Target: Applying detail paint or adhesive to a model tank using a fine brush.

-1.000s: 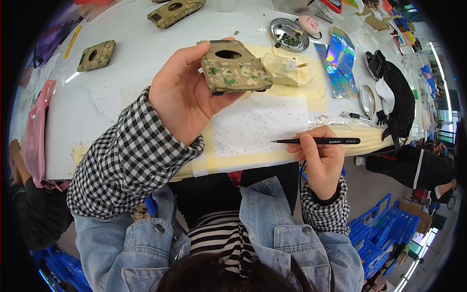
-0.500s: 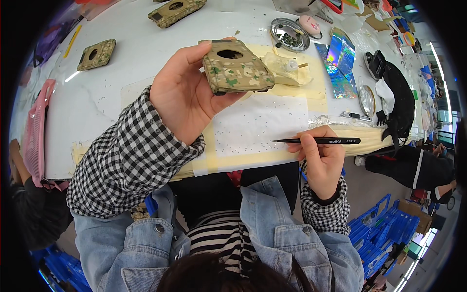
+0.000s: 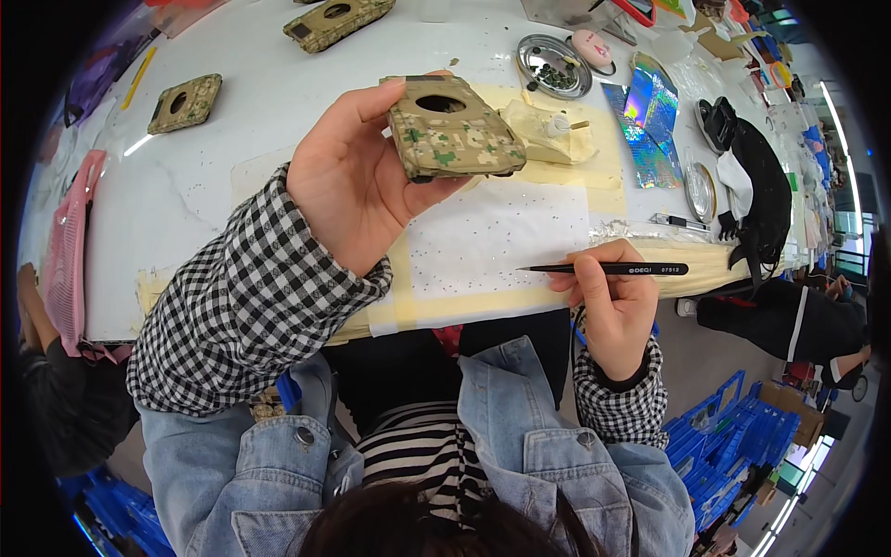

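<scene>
The left hand [image 3: 357, 172] holds a toy tank turret [image 3: 452, 128] up in the air above the tabletop [image 3: 232, 130]. The turret is painted in tan and green blotches and has a round hole on top. The thumb is on its near side and the fingers curl around the far side, so the hand is pinching it by its edges. It looks like hard plastic, light and stiff, and the paint may scratch, so the bare edges seem the best place to hold it.

The right hand [image 3: 613, 302] pinches thin black tweezers [image 3: 608, 269] like a pencil. Their sharp tip points left over a white sheet [image 3: 497, 237] speckled with tiny dots, taped down flat. The tweezers look hard and pointy, best held in the middle.

Farther back sit another camouflage piece [image 3: 186, 102], a tank body [image 3: 339, 20] and a shiny round dish [image 3: 554, 67].
</scene>
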Motion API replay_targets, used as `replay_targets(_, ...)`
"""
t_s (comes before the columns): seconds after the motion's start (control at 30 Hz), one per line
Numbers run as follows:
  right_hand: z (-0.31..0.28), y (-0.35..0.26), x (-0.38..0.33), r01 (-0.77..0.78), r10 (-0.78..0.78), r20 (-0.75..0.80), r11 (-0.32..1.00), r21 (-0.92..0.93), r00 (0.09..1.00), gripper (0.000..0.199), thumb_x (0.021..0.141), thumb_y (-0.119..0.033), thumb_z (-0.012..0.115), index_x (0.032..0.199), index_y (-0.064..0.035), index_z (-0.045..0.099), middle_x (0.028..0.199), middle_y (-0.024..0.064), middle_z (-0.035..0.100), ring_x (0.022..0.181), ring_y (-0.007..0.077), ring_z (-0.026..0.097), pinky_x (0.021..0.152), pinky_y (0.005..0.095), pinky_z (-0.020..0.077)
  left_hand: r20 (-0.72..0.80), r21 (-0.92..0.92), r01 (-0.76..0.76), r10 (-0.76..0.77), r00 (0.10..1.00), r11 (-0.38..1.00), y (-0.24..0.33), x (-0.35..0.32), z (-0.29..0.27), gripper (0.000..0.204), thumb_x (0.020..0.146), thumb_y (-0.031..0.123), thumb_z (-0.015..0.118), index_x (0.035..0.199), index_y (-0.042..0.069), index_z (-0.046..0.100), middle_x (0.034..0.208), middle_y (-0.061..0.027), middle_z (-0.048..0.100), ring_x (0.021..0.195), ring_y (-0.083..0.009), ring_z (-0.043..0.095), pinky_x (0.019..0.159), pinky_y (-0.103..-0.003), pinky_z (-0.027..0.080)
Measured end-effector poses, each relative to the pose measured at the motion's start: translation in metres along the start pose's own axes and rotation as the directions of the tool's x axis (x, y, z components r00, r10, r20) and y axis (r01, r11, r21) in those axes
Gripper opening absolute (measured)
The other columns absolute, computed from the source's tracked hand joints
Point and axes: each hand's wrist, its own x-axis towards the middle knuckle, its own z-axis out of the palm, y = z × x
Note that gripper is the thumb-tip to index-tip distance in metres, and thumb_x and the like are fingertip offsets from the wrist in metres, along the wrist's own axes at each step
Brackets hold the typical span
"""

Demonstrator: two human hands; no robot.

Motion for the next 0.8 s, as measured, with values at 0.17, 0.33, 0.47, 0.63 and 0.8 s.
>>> replay_targets(0.17, 0.0, 0.001, 0.0, 0.001, -0.001, 0.001, 1.0, 0.005, 1.0, 0.015, 0.091, -0.012, 0.056, 0.088, 0.0026, 0.055, 0.074, 0.0089, 0.065, 0.068, 0.0099, 0.063, 0.055, 0.0189, 0.0455, 0.009, -0.009, 0.004, -0.004, 1.0, 1.0, 0.0, 0.0, 0.0, 0.049, 0.097, 0.026, 0.029, 0.132, -0.007, 0.032, 0.123, -0.0305, 0.047, 0.116, -0.0377, 0.049, 0.086, -0.031, 0.055)
replay_targets(0.33, -0.001, 0.0, -0.001, 0.004, -0.004, -0.008, 1.0, 0.023, 1.0, 0.016, 0.091, -0.013, 0.055, 0.088, 0.0027, 0.055, 0.076, 0.0097, 0.066, 0.067, 0.0105, 0.063, 0.056, 0.0195, 0.0459, 0.011, -0.01, 0.002, -0.002, 1.0, 1.0, -0.001, 0.0, -0.001, 0.049, 0.097, 0.026, 0.029, 0.132, -0.007, 0.032, 0.123, -0.0311, 0.047, 0.116, -0.038, 0.049, 0.086, -0.031, 0.055)
replay_targets(0.47, -0.004, -0.001, 0.0, 0.032, -0.025, -0.073, 0.996, 0.085, 0.997, 0.017, 0.093, -0.013, 0.053, 0.09, 0.0029, 0.054, 0.078, 0.0116, 0.065, 0.068, 0.0117, 0.063, 0.057, 0.0202, 0.0466, 0.006, -0.007, 0.001, -0.001, 1.0, 1.0, -0.001, 0.001, -0.001, 0.049, 0.097, 0.026, 0.029, 0.133, -0.007, 0.031, 0.123, -0.0311, 0.047, 0.116, -0.0387, 0.049, 0.086, -0.031, 0.055)
replay_targets(0.63, -0.007, -0.018, 0.015, 0.258, -0.229, -0.182, 0.954, 0.156, 0.956, 0.018, 0.093, -0.015, 0.052, 0.089, 0.0023, 0.052, 0.079, 0.0144, 0.064, 0.067, 0.0154, 0.063, 0.058, 0.0227, 0.0481, 0.006, -0.005, 0.023, -0.023, 1.0, 1.0, -0.002, 0.001, -0.001, 0.049, 0.095, 0.027, 0.032, 0.132, -0.005, 0.034, 0.123, -0.0297, 0.048, 0.115, -0.0393, 0.049, 0.087, -0.033, 0.054)
replay_targets(0.8, 0.007, -0.049, 0.035, 0.508, -0.487, -0.143, 0.833, 0.22, 0.861, 0.018, 0.094, -0.016, 0.052, 0.091, 0.0017, 0.051, 0.085, 0.0154, 0.063, 0.077, 0.0164, 0.061, 0.07, 0.0281, 0.0484, 0.007, -0.035, 0.087, -0.086, 0.996, 0.996, -0.002, 0.0, 0.002, 0.048, 0.093, 0.027, 0.036, 0.133, 0.001, 0.036, 0.123, -0.0258, 0.05, 0.115, -0.0382, 0.05, 0.093, -0.036, 0.048)
